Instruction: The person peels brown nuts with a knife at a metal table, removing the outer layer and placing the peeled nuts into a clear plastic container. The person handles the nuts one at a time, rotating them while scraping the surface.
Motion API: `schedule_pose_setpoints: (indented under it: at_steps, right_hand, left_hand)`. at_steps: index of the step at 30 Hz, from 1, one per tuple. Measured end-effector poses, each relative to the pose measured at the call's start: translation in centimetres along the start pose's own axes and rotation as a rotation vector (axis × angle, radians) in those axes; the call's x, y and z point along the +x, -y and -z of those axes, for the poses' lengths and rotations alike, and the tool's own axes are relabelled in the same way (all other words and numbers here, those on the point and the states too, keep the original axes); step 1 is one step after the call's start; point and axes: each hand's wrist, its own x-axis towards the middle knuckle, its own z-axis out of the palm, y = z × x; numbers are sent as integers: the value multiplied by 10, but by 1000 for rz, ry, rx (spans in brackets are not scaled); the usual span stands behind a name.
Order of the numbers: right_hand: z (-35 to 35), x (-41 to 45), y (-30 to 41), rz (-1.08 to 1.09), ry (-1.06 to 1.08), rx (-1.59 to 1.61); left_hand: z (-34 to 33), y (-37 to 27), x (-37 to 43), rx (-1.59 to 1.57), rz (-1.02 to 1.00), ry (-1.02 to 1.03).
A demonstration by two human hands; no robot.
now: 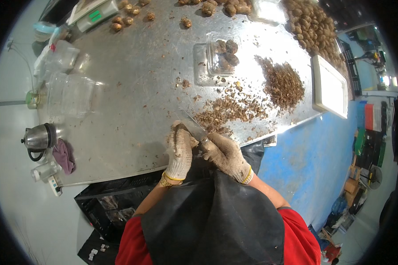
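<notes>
Both my hands wear soiled knitted work gloves with yellow-edged cuffs and meet near the table's front edge. My left hand (pixel 180 149) is curled, its palm side turned inward; whatever lies in it is hidden. Close beside it, my right hand (pixel 226 155) has bent fingers, and a small pale spot shows at its fingertips. I cannot tell what either hand grips. Just beyond them lies a spread of brown peel scraps (pixel 219 114). Farther out, a clear plastic tray (pixel 210 68) contains several brown, taro-like tubers (pixel 231 59).
A denser peel heap (pixel 283 84) lies right of the tray. Many tubers (pixel 310 28) are piled at the far right, near a white tray (pixel 331 87). Clear containers (pixel 71 96), a steel kettle (pixel 38 137) and a purple cloth (pixel 63 156) stand left. A black crate (pixel 102 205) sits below the table.
</notes>
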Motion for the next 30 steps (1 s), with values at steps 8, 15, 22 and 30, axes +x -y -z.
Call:
schedule_pose_setpoints:
  at_steps: [8, 15, 22, 30]
  right_hand:
    - [3, 4, 3, 94, 24, -308]
    - [25, 9, -15, -48, -286, -728]
    - [8, -5, 8, 131, -81, -182]
    - [3, 1, 5, 177, -106, -765]
  left_hand:
    - [-6, -12, 5, -703, 522, -105]
    - [9, -60, 13, -760, 671, -60]
    - [3, -31, 6, -522, 406, -63]
    - [-2, -5, -4, -56, 221, -44]
